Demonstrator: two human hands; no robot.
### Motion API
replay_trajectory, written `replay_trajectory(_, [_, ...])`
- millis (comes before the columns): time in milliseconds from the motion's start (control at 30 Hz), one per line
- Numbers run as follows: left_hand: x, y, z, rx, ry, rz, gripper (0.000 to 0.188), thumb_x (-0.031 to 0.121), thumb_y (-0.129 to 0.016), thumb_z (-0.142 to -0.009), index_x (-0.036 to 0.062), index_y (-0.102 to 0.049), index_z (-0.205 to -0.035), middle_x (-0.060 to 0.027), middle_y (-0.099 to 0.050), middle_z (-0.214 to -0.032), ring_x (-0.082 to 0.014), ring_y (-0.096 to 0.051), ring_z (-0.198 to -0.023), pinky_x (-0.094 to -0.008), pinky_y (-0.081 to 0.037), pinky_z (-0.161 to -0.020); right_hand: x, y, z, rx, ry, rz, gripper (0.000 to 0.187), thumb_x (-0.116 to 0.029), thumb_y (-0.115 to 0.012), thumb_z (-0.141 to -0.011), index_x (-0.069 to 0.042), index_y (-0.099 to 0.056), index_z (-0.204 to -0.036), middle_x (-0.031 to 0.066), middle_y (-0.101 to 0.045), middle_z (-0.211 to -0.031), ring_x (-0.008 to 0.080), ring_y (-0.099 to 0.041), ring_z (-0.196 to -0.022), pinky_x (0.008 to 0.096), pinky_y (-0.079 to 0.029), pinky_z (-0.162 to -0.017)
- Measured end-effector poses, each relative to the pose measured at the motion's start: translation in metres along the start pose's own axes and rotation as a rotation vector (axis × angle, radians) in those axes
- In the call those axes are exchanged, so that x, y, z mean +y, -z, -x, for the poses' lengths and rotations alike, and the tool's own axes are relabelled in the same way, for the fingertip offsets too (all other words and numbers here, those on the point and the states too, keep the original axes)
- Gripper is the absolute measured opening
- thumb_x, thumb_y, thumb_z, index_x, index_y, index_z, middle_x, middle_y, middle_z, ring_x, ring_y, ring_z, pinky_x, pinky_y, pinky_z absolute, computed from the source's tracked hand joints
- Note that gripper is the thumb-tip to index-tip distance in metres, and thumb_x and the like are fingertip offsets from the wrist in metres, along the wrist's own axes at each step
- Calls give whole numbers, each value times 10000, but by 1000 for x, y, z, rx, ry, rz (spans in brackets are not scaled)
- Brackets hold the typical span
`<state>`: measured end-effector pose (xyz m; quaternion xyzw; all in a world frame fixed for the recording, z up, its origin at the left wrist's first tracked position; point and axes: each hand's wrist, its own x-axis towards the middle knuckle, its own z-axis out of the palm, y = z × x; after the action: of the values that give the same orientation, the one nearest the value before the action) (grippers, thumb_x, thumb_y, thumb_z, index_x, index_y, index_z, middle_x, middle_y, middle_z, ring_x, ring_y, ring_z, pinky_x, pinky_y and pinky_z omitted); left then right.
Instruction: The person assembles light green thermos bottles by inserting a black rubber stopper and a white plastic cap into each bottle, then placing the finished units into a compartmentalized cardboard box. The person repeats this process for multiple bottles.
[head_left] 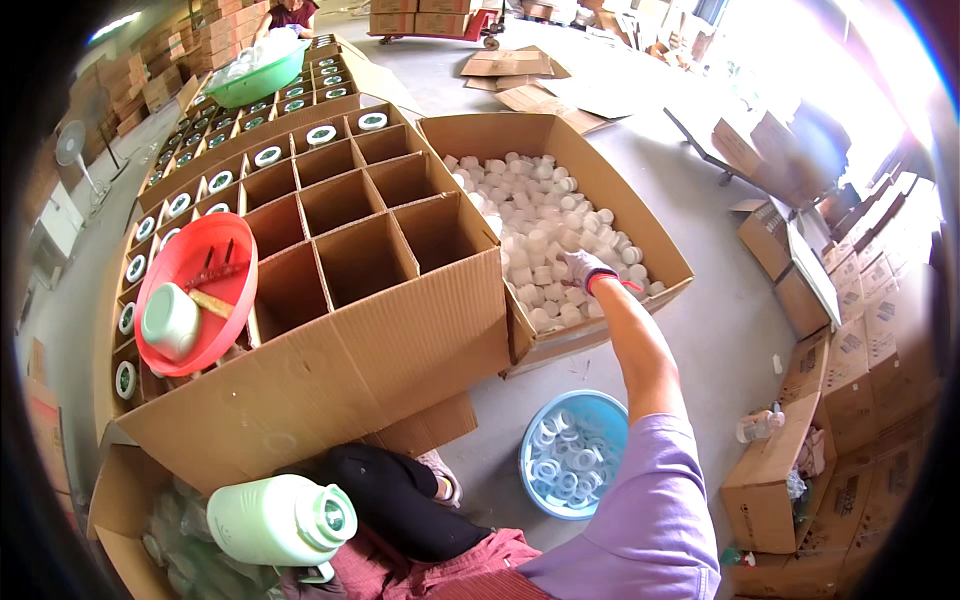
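one pale mint-green, round-bodied plastic jug (pixel 258 522) is tilted above an open brown cardboard carton (pixel 130 475), its neck uncapped; the left hand (pixel 312 584), dark-gloved, seems closed around its handle. the right hand (pixel 582 268), white-gloved, reaches among small white plastic caps (pixel 550 210); whether its grip has closed on one, i cannot tell. in the divided brown cardboard box (pixel 390 345), left and far cells show white-rimmed round tops (pixel 267 156), while several nearer cells stand unfilled: partly done, i judge. a red plastic basin (pixel 246 250) hides some cells; the lower edge crops the left hand.
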<state>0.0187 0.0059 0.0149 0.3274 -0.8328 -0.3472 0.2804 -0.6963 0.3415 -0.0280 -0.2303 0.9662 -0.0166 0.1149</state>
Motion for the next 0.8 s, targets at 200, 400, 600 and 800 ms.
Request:
replay_trajectory(200, [20, -21, 0, 246, 636, 1214, 336, 164, -539, -968, -27, -575, -1242, -152, -657, -1199, -246, -623, -1121, -393, -510, -957, -1, -27, -22, -189, -116, -46, 321, -101, -667, -753, -21, -670, -1064, 181, -704, -937, 331, -706, -783, 435, -584, -682])
replay_trajectory(400, [68, -22, -25, 484, 903, 1664, 234, 119, -614, -898, -11, -610, -1092, -101, -671, -1031, -192, -632, -887, -340, -530, -912, -190, 125, 122, 543, 61, -1063, 282, -181, -461, -994, -50, -575, -1216, 90, -626, -660, 142, -623, -510, 298, -483, -435])
replay_trajectory(600, [77, -19, -31, 70, 663, 1833, 206, 109, -525, -915, 27, -591, -1092, -52, -652, -903, -178, -618, -837, -375, -574, -878, -368, 70, 296, 498, 867, -646, 349, -297, -699, -870, -53, -570, -1084, 140, -630, -891, 310, -660, -694, 378, -535, -570])
replay_trajectory(800, [71, -11, -14, 139, 587, 1805, 221, 137, -499, -927, 34, -606, -1090, -82, -672, -933, -196, -638, -892, -385, -549, -925, -430, 45, 326, 407, 752, -611, 274, -282, -574, -950, -41, -564, -1080, 158, -635, -849, 333, -645, -618, 417, -497, -504])
